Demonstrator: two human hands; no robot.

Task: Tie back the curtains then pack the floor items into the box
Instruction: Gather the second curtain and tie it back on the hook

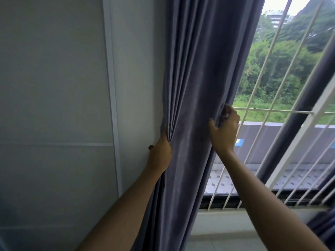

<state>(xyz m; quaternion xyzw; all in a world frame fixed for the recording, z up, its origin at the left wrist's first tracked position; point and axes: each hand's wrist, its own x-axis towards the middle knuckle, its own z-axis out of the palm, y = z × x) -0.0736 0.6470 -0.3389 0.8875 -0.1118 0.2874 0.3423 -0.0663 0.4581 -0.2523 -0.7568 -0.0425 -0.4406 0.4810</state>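
1. Both hands are working the grey curtain (192,105), which is hanging at the 12 o'clock side of the view between the white wall (54,87) and the barred window (272,113).
2. Gripping the curtain's wall-side edge at about 7 o'clock of the fabric, the left hand (160,153) is bunching pleats that fan upward from its grasp, probably to anchor that side.
3. Curling its fingers round the window-side edge at about 3 o'clock, the right hand (224,129) is holding that fold, likely so the loose width can be drawn toward the left.
4. Gathering appears to be the step in hand; I am seeing no tieback or cord.
5. A second dark curtain (308,98) is hanging at 3 o'clock, apparently untied.
6. Neither the box nor the floor items are showing.
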